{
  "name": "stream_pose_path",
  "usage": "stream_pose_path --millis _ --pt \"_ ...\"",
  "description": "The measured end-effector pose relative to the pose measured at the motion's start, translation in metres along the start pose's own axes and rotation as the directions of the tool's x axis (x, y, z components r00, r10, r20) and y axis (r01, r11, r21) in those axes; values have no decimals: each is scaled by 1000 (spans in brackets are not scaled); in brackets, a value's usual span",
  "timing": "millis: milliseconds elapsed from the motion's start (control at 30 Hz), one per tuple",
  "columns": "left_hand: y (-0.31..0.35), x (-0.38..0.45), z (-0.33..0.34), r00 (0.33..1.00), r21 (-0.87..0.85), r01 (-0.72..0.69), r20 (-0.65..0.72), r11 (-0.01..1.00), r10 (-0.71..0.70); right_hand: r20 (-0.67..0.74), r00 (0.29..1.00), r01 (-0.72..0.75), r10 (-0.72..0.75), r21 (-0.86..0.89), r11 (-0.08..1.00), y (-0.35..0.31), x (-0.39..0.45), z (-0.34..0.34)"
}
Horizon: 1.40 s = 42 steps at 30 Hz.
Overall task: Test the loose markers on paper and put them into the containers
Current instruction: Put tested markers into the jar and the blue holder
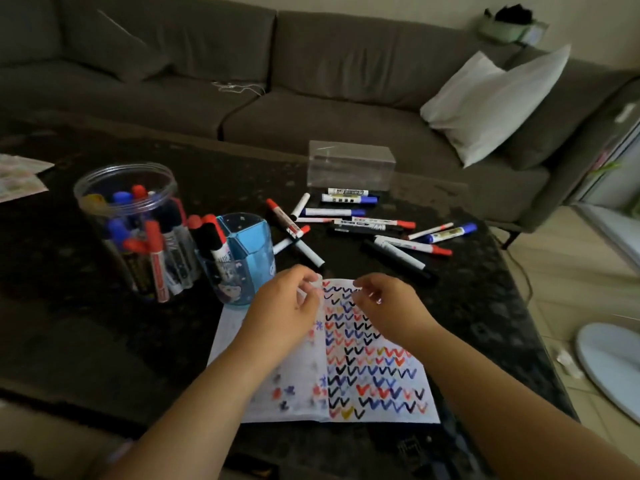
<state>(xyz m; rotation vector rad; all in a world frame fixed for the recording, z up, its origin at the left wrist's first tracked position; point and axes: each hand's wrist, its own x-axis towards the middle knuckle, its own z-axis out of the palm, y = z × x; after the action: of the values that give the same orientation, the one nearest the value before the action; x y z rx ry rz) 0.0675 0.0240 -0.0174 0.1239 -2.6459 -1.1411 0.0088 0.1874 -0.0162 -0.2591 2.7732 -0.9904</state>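
A white paper (374, 372) covered in red, blue and black check marks lies on the dark table (104, 341). Over its top edge, my left hand (287, 306) grips a white marker (312, 285), mostly hidden by the fingers. A short gap to the right, my right hand (384, 303) is curled, pinching something small and pinkish, likely the marker's cap. Several loose markers (360, 226) lie scattered behind the paper. A clear round jar (104, 188) and a blue cup (249, 244) at the left hold markers.
A clear rectangular box (349, 164) stands behind the loose markers. A grey sofa (311, 81) with a white pillow (491, 98) runs along the back. Patterned sheets (17, 178) lie at the table's far left. A white object (609, 362) sits on the floor at the right.
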Motion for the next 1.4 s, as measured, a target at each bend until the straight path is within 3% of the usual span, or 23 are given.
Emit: stream_pose_path --millis 267,467,700,833,933,1000,1100,1167,1267,1400 --pt "-9 8 -5 998 -46 38 -50 998 -40 -43 994 93 -102 -165 982 -28 81 45" --pt "-9 9 -7 997 -79 58 -41 995 -62 -54 997 53 -62 -143 988 -38 101 62" --pt "-5 2 -8 995 -84 101 -20 991 -103 -128 992 7 -4 16 1000 -36 69 25" --pt "2 -6 -9 988 -187 155 21 970 -154 -148 982 -71 116 277 958 -24 21 -1" --pt "12 -13 -7 966 -376 259 91 890 -242 -39 973 -181 226 476 861 -8 -25 -6" --pt "21 -17 -5 946 -525 324 186 787 -266 72 960 -247 272 678 692 2 -53 -2" --pt "34 -23 0 907 -721 420 356 551 -227 222 945 -312 240 830 462 12 -90 4" --pt "41 -30 3 890 -773 447 433 450 -141 312 932 -361 186 850 382 14 -111 7" --pt "50 -41 7 882 -806 452 469 381 -53 322 937 -350 137 839 416 12 -130 6" --pt "58 -55 15 855 -763 467 519 447 -7 221 974 -218 54 837 501 5 -132 1"
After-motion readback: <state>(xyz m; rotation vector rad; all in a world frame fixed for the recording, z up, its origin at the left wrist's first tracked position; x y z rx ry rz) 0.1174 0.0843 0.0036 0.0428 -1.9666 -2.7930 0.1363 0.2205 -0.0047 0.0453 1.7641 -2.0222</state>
